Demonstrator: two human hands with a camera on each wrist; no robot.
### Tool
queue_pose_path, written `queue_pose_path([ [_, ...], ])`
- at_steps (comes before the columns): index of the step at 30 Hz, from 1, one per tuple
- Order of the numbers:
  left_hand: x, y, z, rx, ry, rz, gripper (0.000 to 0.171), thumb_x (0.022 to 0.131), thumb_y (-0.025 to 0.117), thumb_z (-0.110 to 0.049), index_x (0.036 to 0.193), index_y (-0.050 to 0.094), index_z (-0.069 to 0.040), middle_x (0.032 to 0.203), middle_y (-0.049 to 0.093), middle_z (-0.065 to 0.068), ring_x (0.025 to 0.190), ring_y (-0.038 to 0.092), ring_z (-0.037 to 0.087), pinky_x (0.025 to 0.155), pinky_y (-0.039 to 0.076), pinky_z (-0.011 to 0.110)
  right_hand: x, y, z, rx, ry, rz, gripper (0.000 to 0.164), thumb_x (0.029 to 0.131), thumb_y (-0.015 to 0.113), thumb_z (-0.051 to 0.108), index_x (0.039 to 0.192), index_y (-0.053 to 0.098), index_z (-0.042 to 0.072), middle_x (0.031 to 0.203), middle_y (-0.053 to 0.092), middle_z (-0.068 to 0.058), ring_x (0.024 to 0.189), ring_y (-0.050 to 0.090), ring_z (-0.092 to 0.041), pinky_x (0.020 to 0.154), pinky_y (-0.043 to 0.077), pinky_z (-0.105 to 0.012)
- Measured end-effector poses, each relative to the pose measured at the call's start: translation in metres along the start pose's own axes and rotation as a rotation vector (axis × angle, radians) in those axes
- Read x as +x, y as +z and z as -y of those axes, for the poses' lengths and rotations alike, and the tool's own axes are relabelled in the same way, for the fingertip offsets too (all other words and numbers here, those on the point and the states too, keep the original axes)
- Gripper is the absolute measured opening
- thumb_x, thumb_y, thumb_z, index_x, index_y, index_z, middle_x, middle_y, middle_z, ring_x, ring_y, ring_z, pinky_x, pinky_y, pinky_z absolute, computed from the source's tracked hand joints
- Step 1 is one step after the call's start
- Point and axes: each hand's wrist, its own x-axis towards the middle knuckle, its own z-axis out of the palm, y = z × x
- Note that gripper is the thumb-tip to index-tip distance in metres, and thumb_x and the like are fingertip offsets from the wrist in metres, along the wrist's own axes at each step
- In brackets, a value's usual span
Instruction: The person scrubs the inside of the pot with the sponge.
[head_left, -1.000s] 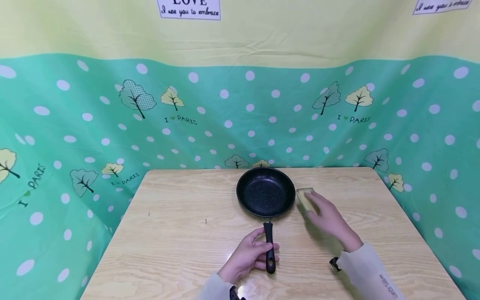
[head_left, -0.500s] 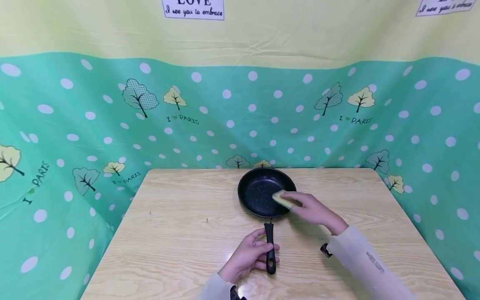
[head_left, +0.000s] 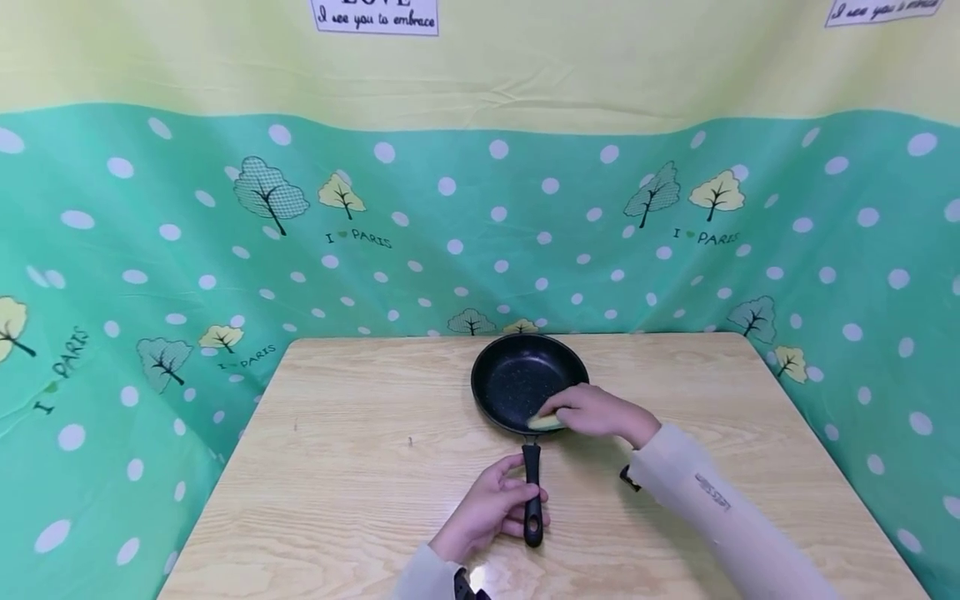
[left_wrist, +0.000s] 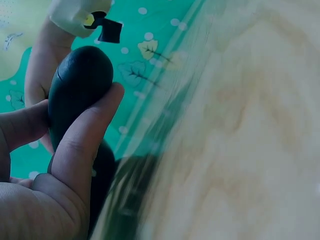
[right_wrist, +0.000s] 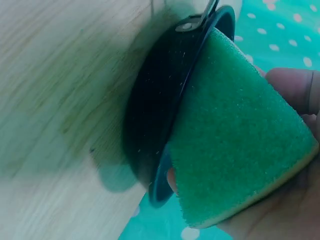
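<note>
A black speckled frying pan (head_left: 517,379) stands toward the back of the wooden table, its handle (head_left: 532,492) pointing at me. My left hand (head_left: 491,507) grips that handle; in the left wrist view the thumb lies along the black handle (left_wrist: 82,80). My right hand (head_left: 592,410) holds a sponge (head_left: 546,422) at the near inner side of the pan, close to where the handle joins. The right wrist view shows the green scouring face of the sponge (right_wrist: 240,135) reaching over the pan's rim, its yellow layer along one edge. Some right fingers are hidden behind it.
The pale wood table (head_left: 360,483) spreads to both sides of the pan. A green polka-dot cloth (head_left: 420,217) with printed trees hangs behind and at both sides. Dark bands show at both sleeve cuffs.
My right hand has carried the sponge from the table beside the pan, leftward over its rim, then down to the pan's near side. The left hand keeps its grip on the handle.
</note>
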Motion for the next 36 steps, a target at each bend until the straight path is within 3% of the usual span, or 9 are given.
queue_pose_path([
  [6,0.0,-0.004,-0.004,0.005,-0.016,-0.009,0.063,0.102,0.067,-0.009,0.156,0.036,0.0,0.113,0.074,0.025,0.085,0.079,0.03,0.068,0.067,0.042,0.015,0.001,0.007,-0.033,0.035,0.054,0.041,0.1,0.045,0.006,0.122,0.079,0.011,0.126,0.073,-0.006,0.118,0.065,-0.025,0.101,0.052,-0.049],
  [15,-0.002,-0.004,-0.005,0.001,-0.013,0.001,0.064,0.102,0.067,-0.009,0.158,0.036,0.0,0.112,0.074,0.024,0.084,0.079,0.029,0.068,0.067,0.042,0.027,0.0,0.005,0.063,0.053,0.08,0.04,0.098,0.047,0.005,0.119,0.08,0.011,0.119,0.074,-0.004,0.097,0.06,-0.018,0.086,0.05,-0.035],
  [22,-0.002,-0.004,-0.006,-0.002,-0.017,-0.002,0.069,0.102,0.067,-0.009,0.162,0.033,-0.001,0.115,0.074,0.026,0.084,0.079,0.027,0.069,0.067,0.043,0.031,0.006,0.005,0.132,0.034,0.084,0.044,0.098,0.043,0.007,0.124,0.079,0.012,0.129,0.071,-0.005,0.117,0.061,-0.021,0.1,0.05,-0.04],
  [32,-0.002,-0.003,-0.003,-0.013,-0.02,0.009,0.071,0.102,0.067,-0.01,0.164,0.032,-0.002,0.114,0.075,0.024,0.084,0.079,0.028,0.07,0.067,0.044,0.038,0.015,0.011,0.193,0.054,0.076,0.05,0.094,0.042,0.007,0.131,0.075,0.012,0.131,0.068,-0.006,0.111,0.056,-0.023,0.096,0.045,-0.038],
  [36,-0.002,-0.003,-0.003,-0.029,-0.019,0.02,0.072,0.102,0.066,-0.01,0.165,0.03,-0.003,0.113,0.075,0.024,0.083,0.079,0.028,0.071,0.067,0.045,0.043,0.018,0.012,0.238,0.078,0.087,0.051,0.095,0.044,0.006,0.139,0.071,0.011,0.143,0.064,-0.008,0.119,0.055,-0.023,0.105,0.046,-0.043],
])
